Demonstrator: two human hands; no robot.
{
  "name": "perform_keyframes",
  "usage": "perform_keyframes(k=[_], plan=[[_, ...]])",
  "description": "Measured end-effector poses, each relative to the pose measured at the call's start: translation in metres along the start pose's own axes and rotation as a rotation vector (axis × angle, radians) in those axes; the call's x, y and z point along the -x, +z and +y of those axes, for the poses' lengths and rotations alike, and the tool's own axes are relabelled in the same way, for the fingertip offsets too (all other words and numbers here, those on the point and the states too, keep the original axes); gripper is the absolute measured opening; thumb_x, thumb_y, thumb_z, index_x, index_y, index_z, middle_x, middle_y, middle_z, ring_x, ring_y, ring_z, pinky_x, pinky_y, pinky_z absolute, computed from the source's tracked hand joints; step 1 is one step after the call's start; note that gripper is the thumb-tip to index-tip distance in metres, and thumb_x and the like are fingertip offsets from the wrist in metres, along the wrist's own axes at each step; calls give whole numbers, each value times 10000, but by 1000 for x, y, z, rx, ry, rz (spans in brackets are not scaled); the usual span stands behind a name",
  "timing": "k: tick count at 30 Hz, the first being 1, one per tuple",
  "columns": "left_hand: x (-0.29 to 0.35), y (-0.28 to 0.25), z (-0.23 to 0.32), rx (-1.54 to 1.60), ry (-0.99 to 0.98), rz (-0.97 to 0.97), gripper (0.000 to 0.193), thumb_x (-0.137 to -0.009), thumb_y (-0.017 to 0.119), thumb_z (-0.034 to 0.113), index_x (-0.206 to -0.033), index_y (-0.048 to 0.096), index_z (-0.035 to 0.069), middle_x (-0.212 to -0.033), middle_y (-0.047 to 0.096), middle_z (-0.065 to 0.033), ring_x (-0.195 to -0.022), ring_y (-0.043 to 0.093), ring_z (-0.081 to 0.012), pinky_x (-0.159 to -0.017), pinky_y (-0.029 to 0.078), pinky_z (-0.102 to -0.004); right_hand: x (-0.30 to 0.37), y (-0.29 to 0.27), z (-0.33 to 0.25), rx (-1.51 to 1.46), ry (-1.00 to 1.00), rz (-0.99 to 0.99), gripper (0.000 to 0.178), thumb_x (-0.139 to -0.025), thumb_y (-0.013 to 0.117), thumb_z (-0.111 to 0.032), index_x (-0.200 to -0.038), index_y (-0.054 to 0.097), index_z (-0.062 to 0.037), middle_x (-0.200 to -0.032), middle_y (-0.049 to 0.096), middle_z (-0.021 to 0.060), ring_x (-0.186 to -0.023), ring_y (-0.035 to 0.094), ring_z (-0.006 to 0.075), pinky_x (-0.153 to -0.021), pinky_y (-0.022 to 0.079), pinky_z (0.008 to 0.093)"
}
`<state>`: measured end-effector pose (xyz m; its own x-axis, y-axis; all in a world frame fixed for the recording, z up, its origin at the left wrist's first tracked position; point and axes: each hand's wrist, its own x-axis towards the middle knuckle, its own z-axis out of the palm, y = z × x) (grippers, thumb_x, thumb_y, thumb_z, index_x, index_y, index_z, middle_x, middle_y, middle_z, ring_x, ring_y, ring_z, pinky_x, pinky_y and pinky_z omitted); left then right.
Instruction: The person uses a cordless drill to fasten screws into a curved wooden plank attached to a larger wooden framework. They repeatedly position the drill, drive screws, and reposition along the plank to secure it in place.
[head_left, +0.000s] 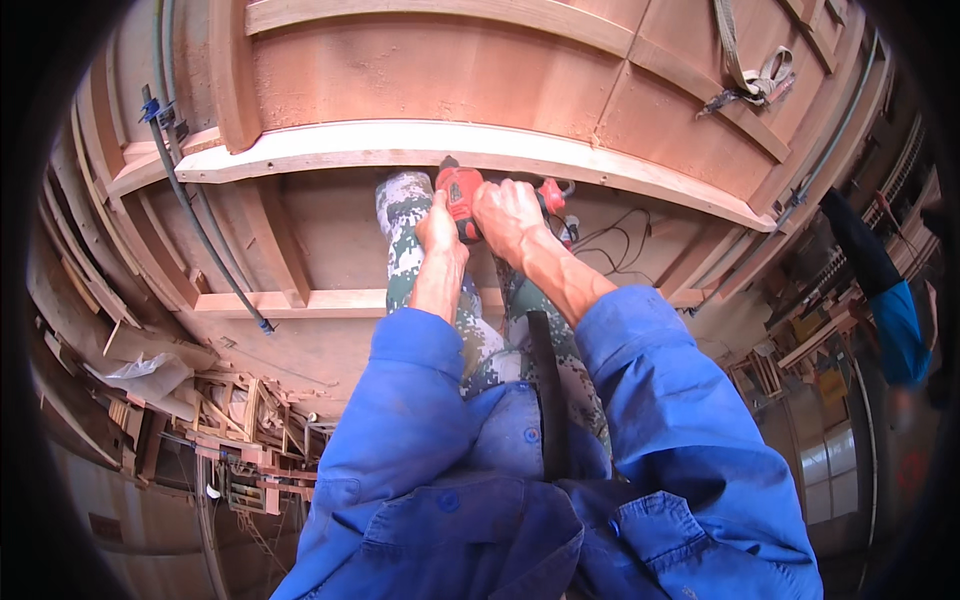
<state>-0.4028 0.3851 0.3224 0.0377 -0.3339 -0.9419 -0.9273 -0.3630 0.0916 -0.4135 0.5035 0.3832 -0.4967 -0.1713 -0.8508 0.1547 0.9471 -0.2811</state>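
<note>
A red power drill (460, 188) is held in both my hands, its dark chuck end up against the near edge of a long pale wooden beam (400, 140). My left hand (440, 235) grips the drill's left side, with some fingers hidden behind it. Over the rear of the drill body my right hand (508, 215) is closed, and a red part of the tool shows past its knuckles. The drill's tip and any bit cannot be made out. Small dark holes or screw heads dot the beam's edge.
Wooden framing with plywood panels (420, 80) spreads ahead. Long bar clamps (200, 215) cross the frame at left; another pipe runs at right. A webbing strap (765, 78) lies on the panel. A black cord (610, 240) curls by my knees. Scrap wood (255, 415) stands lower left.
</note>
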Motion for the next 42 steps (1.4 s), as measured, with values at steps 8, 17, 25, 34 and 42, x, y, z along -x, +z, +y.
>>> perform_keyframes(k=[8, 17, 25, 34, 42], plan=[[-1, -3, 0, -5, -10, 13, 316, -909, 650, 241, -1036, 638, -48, -921, 690, -109, -721, 687, -215, -640, 573, -387, 0, -7, -5, -13, 11, -33, 296, -713, 733, -109, -955, 629, 27, -843, 704, 156, -831, 705, 287, -697, 557, 393], [-5, -3, -4, 5, -18, 28, 354, -896, 678, 237, -1048, 649, -81, -981, 682, -135, -772, 674, -217, -669, 560, -374, -4, 4, -3, 35, 3, 8, 337, -701, 744, -124, -966, 616, 39, -883, 703, 180, -857, 702, 302, -732, 558, 397], [-14, 4, 4, 37, 8, -11, 320, -904, 667, 243, -1018, 641, -55, -915, 691, -104, -706, 676, -207, -626, 561, -380, -8, 4, -4, 57, -29, -12, 329, -696, 735, -123, -964, 617, 28, -883, 700, 171, -869, 697, 301, -744, 551, 399], [36, -18, 1, -65, 22, -83, 307, -958, 605, 246, -966, 691, -48, -898, 706, -117, -734, 687, -197, -627, 565, -373, 33, 10, -1, -9, -61, 200, 348, -644, 718, -127, -928, 581, 20, -921, 654, 189, -887, 648, 321, -703, 526, 442], [-11, -6, -5, -61, 42, -6, 378, -918, 673, 302, -991, 650, -69, -939, 688, -121, -753, 670, -199, -656, 555, -371, -7, 14, 5, -8, -67, 95, 249, -725, 680, -119, -937, 634, 4, -839, 677, 130, -780, 679, 271, -652, 532, 376]])
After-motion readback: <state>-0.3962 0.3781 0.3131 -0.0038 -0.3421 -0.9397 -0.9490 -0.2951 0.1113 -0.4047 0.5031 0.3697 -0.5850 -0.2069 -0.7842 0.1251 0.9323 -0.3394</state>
